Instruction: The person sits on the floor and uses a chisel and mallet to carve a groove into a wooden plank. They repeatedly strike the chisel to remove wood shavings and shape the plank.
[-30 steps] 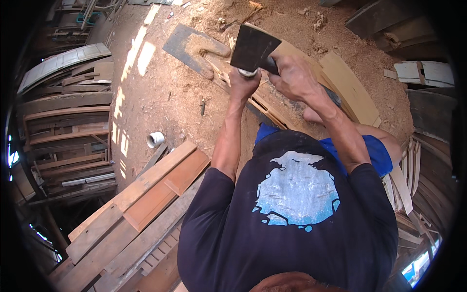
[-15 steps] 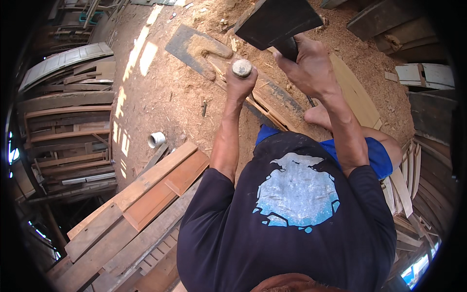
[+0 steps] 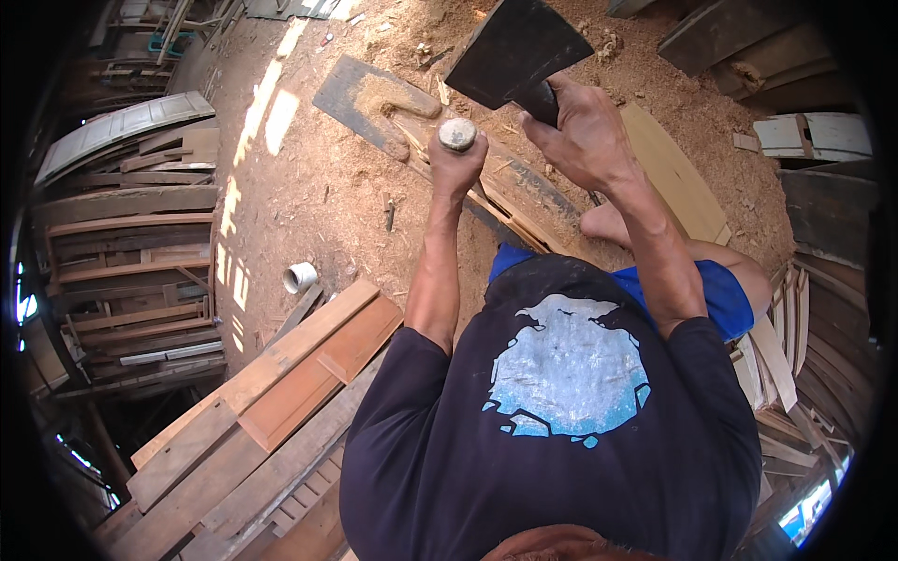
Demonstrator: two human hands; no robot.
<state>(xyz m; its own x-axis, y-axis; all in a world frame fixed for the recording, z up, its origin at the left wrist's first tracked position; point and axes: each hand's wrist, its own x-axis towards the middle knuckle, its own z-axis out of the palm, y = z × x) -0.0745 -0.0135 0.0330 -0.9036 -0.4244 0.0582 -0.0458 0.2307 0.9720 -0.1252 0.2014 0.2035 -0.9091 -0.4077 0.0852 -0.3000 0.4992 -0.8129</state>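
Note:
My left hand [image 3: 455,170] is wrapped round an upright chisel [image 3: 457,135]. Its round, pale handle end points up, and its blade is hidden below my fist. In my right hand [image 3: 587,140] is a mallet [image 3: 517,51] with a broad, dark, blocky head, raised just beyond and to the right of the chisel's end. The two tools look apart. Under my hands lies a long wooden workpiece [image 3: 510,217] with a slot along it, resting along a dark, worn board [image 3: 339,95] strewn with sawdust. My right foot [image 3: 606,224] is beside the workpiece.
A pale, flat board [image 3: 673,173] lies right of my right arm. Planks and a reddish panel [image 3: 290,411] are stacked at lower left, near a white cup-like container [image 3: 300,277]. More timber [image 3: 131,224] lines the left side. Shavings [image 3: 552,140] cover the ground.
The mallet has come slightly left and down, nearer the chisel's end. My left hand keeps its hold on the chisel, and the whole view has shifted a little.

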